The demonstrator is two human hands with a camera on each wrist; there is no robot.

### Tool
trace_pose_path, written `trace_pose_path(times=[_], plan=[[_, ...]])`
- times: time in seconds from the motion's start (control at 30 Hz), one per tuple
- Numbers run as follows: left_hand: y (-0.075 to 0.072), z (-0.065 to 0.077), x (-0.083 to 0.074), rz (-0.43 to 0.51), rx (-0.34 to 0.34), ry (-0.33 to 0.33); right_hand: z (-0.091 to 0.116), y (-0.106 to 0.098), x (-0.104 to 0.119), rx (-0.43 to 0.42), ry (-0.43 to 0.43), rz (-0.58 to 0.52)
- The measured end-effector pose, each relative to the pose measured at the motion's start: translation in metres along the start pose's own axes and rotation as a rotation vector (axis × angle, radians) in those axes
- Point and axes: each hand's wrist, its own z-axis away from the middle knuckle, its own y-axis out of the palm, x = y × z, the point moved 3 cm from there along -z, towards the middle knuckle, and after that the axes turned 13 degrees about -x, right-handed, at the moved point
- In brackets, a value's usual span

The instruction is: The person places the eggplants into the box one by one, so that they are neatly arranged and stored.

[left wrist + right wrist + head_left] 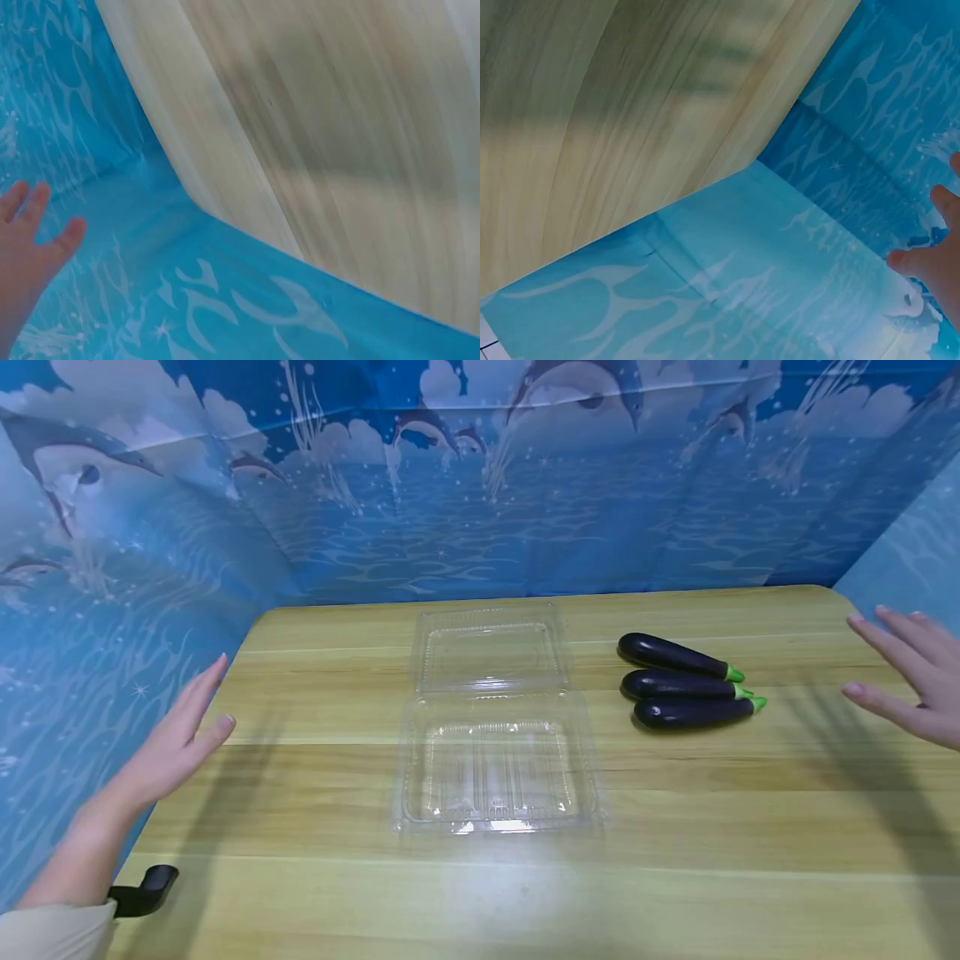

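In the head view my left hand (172, 743) hovers over the table's left edge, fingers straight, holding nothing. My right hand (915, 672) is raised at the far right, fingers spread and nothing in it; its outer part is cut off by the frame. Nearest to it lie several dark purple eggplants: the back eggplant (675, 655), the middle eggplant (678, 684) and the front eggplant (693, 712), green stems to the right. Left of them a clear plastic clamshell box (498, 768) lies unfolded, its lid (491, 652) towards the back. Both wrist views show only parts of the hands.
The wooden table (300, 827) has rounded back corners. A blue dolphin-print curtain (465, 527) hangs behind it and along both sides. A black strap mount (146, 891) sits on the left wrist, near a light sleeve (56, 931).
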Motion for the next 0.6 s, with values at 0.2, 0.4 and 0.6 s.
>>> trace_pose_path(times=[0.2,0.4,0.6], plan=[[0.008,-0.005,-0.018,0.347,0.036,-0.031,-0.009,-0.001,0.014,0.028,0.023,-0.054],[0.023,-0.014,-0.033,0.811,0.126,-0.068,-0.023,0.0,0.036,0.208,0.122,-0.068],[0.046,-0.023,-0.04,0.868,0.179,-0.151,-0.025,0.008,0.057,0.198,0.096,-0.13]])
